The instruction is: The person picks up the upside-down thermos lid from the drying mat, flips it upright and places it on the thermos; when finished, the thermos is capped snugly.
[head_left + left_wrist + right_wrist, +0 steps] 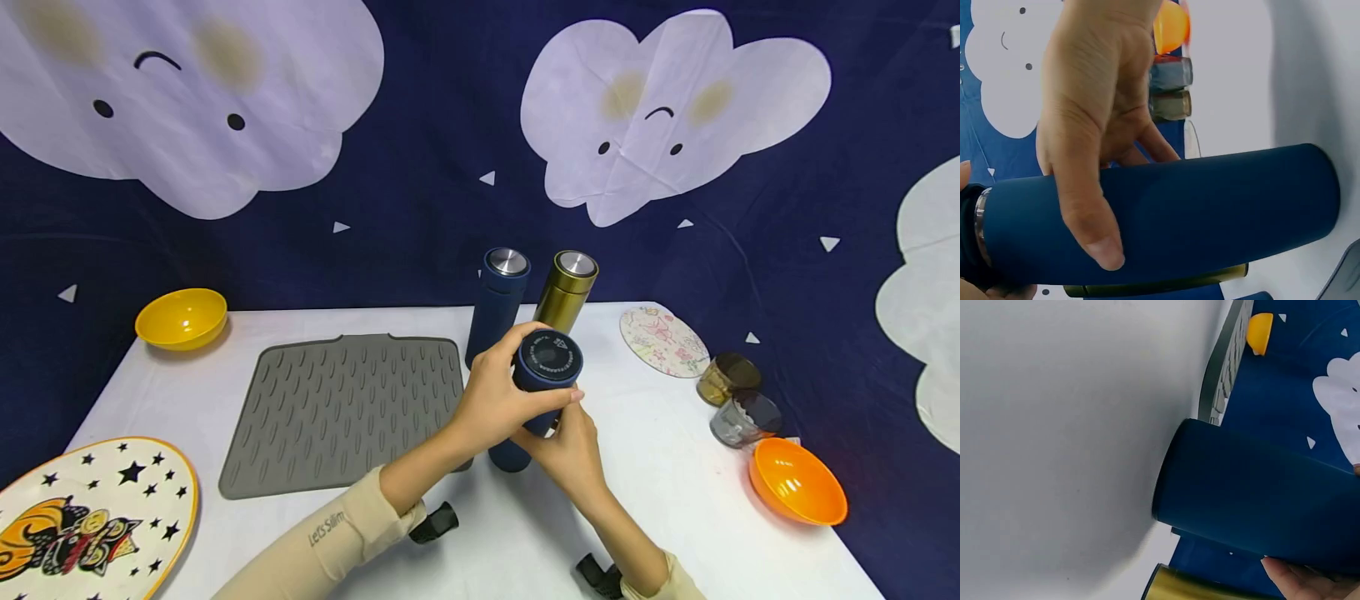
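Note:
A dark blue thermos bottle [510, 457] stands upright between my hands, its base at or close to the tabletop. My left hand [491, 390] grips its dark blue top piece [551, 357], which carries a black disc with pale printing. Lower down, my right hand [567, 454] holds the body. From the left wrist, the right hand [1094, 119] wraps the bottle [1222, 206] with its thumb along the side. A steel ring [981, 225] shows below the top piece. In the right wrist view, the bottle's lower part [1241, 487] fills the middle, and fingers [1297, 581] touch it.
Behind stand another blue bottle [495, 304] and a gold bottle [566, 292]. A grey drying mat [345, 417], yellow bowl [182, 321] and star-patterned plate [161, 508] lie left. Rightward are a floral disc [663, 342], two glasses [744, 418] and an orange bowl [797, 483].

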`<control>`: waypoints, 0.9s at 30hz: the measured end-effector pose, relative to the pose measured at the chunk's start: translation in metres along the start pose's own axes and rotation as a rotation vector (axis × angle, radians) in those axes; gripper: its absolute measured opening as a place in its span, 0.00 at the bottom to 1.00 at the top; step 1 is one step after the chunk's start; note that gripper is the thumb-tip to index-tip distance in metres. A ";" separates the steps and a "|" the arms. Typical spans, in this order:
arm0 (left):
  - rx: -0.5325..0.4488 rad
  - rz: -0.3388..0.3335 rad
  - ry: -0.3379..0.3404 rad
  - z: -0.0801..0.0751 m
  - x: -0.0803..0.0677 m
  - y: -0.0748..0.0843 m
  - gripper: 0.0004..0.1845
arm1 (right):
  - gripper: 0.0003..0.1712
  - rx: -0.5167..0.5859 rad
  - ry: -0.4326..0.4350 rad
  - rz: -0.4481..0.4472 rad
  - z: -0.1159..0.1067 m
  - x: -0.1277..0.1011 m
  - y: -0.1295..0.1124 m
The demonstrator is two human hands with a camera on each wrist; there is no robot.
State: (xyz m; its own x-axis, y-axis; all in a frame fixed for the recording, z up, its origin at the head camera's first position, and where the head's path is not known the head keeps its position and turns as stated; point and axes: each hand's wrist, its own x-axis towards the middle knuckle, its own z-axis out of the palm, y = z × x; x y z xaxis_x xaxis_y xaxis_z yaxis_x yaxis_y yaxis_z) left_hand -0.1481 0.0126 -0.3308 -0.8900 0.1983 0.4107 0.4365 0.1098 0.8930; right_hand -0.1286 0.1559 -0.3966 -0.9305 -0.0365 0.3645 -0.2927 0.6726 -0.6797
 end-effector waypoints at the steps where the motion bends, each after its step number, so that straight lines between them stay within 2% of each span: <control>1: 0.009 0.004 0.007 0.001 0.000 -0.001 0.37 | 0.37 0.000 0.004 -0.004 0.000 0.000 0.000; 8: 0.057 0.068 0.021 0.006 0.001 -0.009 0.35 | 0.36 0.012 0.026 -0.019 0.002 -0.002 0.000; 13: 0.025 0.071 0.002 0.006 -0.002 -0.017 0.35 | 0.39 0.018 0.028 -0.026 0.003 -0.003 0.000; 17: 0.027 0.034 -0.011 0.006 -0.002 -0.019 0.47 | 0.41 0.013 0.030 -0.023 0.002 -0.002 0.001; 20: 0.074 0.029 0.028 0.009 -0.003 -0.019 0.59 | 0.42 -0.007 0.027 -0.021 0.002 0.000 0.002; 22: 0.114 0.064 0.071 0.011 -0.004 -0.019 0.62 | 0.41 0.002 0.023 -0.029 0.002 0.000 0.002; 24: 0.122 0.111 0.081 0.010 -0.004 -0.023 0.58 | 0.41 0.023 0.025 -0.041 0.003 0.000 0.003; 27: 0.013 0.176 -0.004 0.006 -0.003 -0.030 0.47 | 0.41 0.062 0.023 -0.037 0.004 -0.001 0.003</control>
State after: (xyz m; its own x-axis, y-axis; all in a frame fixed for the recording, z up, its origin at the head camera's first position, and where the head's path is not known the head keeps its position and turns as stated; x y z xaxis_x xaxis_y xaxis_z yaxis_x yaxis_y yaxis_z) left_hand -0.1575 0.0145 -0.3600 -0.7990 0.2195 0.5598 0.5874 0.0861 0.8047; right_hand -0.1298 0.1552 -0.4018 -0.9137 -0.0427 0.4041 -0.3404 0.6237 -0.7037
